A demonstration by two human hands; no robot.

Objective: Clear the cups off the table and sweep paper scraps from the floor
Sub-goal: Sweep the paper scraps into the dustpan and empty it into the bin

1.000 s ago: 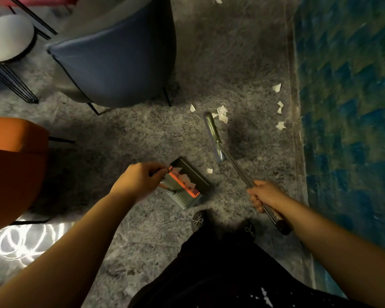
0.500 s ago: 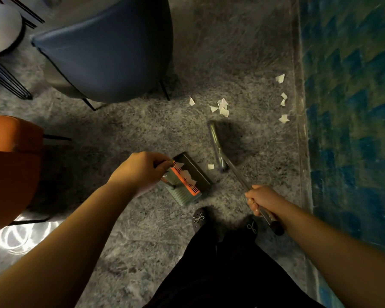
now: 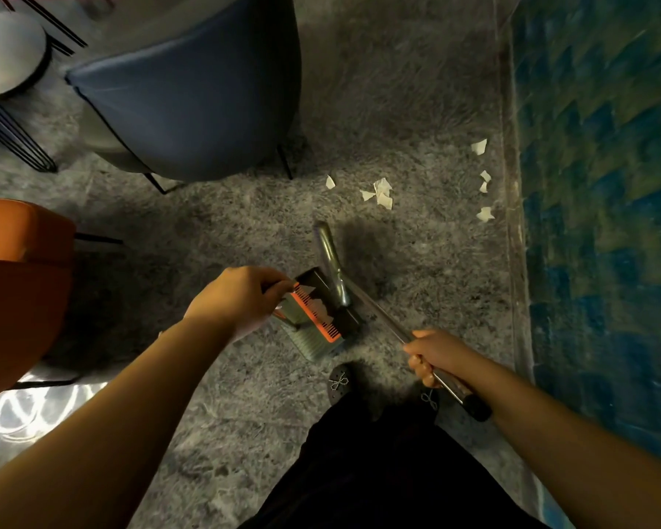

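Gripping the upright handle of a dark dustpan, the left hand has its fingers curled round the grip, and the pan sits on the grey floor with its mouth facing away from the person. An orange comb strip runs across the pan's rear edge, and a few white scraps lie inside just beyond it. The right hand is clamped around the metal shaft of a broom, close to its black end cap. The broom's narrow head rests at the pan's mouth, partly over the lip. Beyond the pan a cluster of paper scraps lies on the floor, with one single scrap to its left. More scraps lie in a loose line near the edge of a blue-green carpet. A blue chair stands at the upper left, an orange seat at the left edge, and a small round side table in the corner. Two dark shoes with bow trims show below the pan.
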